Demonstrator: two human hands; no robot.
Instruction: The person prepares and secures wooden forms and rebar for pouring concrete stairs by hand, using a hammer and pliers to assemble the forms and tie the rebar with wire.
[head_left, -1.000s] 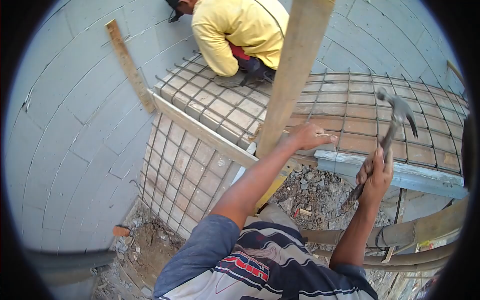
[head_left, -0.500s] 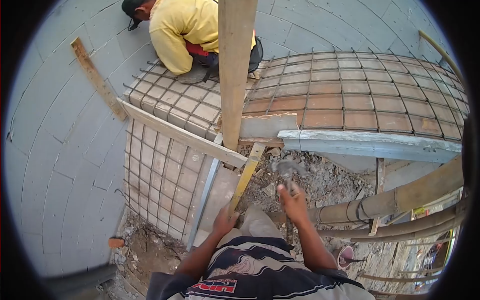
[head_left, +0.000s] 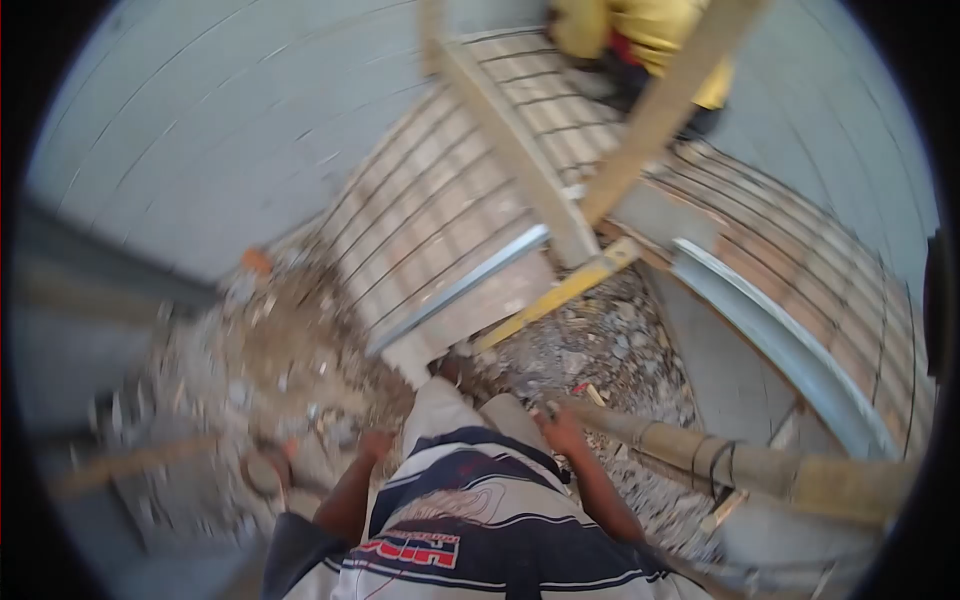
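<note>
My left hand (head_left: pixel 376 444) hangs low by my left thigh, above rubble; motion blur hides its fingers, and I see nothing in it. On the right, my right hand (head_left: pixel 560 428) is curled beside my knee near a bamboo pole (head_left: pixel 660 437). A dark bit shows at its fingers, apparently the hammer's handle; the rest is blurred or hidden. Ahead of my knees a yellow bar with holes, like a spirit level (head_left: pixel 560 296), lies slanted, apart from both hands. Its far end rests by the foot of a wooden post (head_left: pixel 650 120) and a wooden board (head_left: pixel 520 150).
Rebar mesh (head_left: pixel 430 210) covers the sloped slab, with a metal strip (head_left: pixel 460 288) along its lower edge. A grey-blue channel (head_left: pixel 790 350) edges the right mesh. A person in yellow (head_left: pixel 660 35) crouches at the back. Loose rubble (head_left: pixel 290 350) lies at left.
My view has swung left. My left hand has let go of the yellow bar and moved down and left. My right hand has dropped lower, close to my knee.
</note>
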